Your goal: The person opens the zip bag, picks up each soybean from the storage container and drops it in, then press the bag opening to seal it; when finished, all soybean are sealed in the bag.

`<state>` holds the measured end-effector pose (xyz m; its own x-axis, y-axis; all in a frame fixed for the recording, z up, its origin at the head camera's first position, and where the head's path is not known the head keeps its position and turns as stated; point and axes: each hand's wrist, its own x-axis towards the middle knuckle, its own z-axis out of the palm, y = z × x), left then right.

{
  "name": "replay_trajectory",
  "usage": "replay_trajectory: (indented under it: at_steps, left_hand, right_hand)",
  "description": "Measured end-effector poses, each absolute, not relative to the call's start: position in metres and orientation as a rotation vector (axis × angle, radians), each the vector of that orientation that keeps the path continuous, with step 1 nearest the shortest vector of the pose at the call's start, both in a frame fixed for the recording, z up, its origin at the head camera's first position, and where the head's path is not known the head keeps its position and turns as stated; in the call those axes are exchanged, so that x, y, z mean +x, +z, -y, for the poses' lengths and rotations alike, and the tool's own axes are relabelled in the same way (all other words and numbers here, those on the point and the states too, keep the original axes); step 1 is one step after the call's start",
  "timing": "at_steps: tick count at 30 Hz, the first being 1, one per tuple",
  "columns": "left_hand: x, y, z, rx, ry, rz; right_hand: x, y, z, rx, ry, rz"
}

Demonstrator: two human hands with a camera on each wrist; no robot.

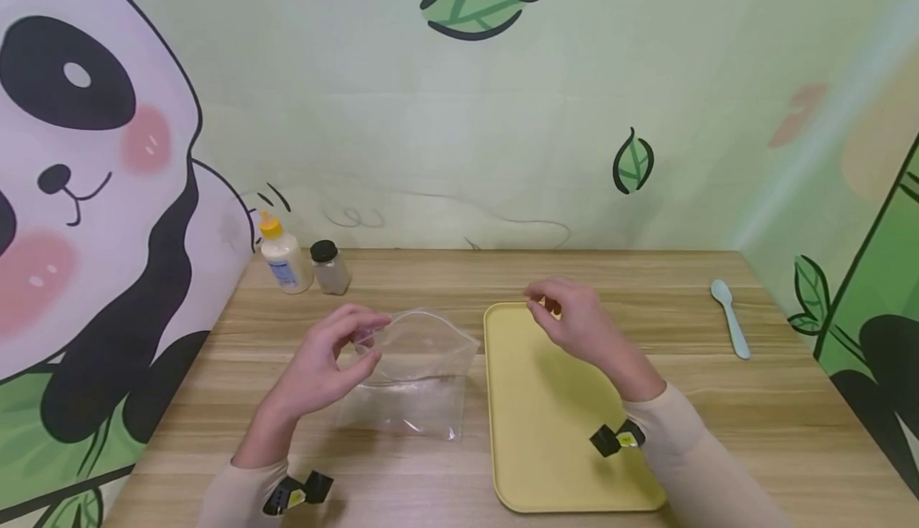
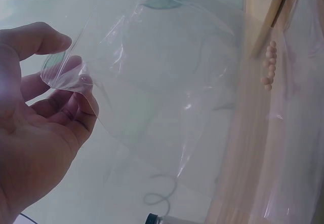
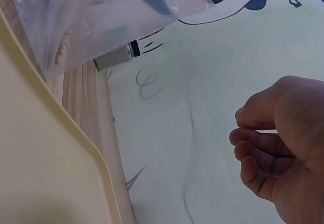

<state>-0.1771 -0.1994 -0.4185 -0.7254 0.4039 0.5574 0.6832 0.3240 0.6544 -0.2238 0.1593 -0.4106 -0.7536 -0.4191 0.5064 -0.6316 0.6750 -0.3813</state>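
Observation:
My left hand (image 1: 326, 360) holds a clear zip bag (image 1: 424, 408) by one side of its mouth, thumb and fingers on either side of the thin plastic. The bag's mouth gapes toward the top. Several small tan balls (image 2: 270, 64) show through the plastic in the left wrist view; whether they lie inside the bag I cannot tell. Over the far part of a yellow tray (image 1: 531, 464) hovers my right hand (image 1: 574, 321), its fingers loosely bent. Nothing is visible in its grasp in the right wrist view.
At the back left stand a white bottle with a yellow top (image 1: 285, 261) and a small clear jar with a black lid (image 1: 332, 273). A pale blue spoon (image 1: 731, 321) lies at the right. A printed wall sheet (image 1: 402, 113) rises behind the wooden table (image 1: 718, 424).

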Motion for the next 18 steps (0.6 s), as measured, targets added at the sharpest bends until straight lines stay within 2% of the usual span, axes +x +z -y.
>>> replay_trajectory:
  at_steps: [18]
  left_hand:
    - [-0.175, -0.416, 0.2, -0.973, -1.381, 2.301]
  right_hand:
    - [-0.234, -0.428, -0.184, 0.699, 0.742, 2.546]
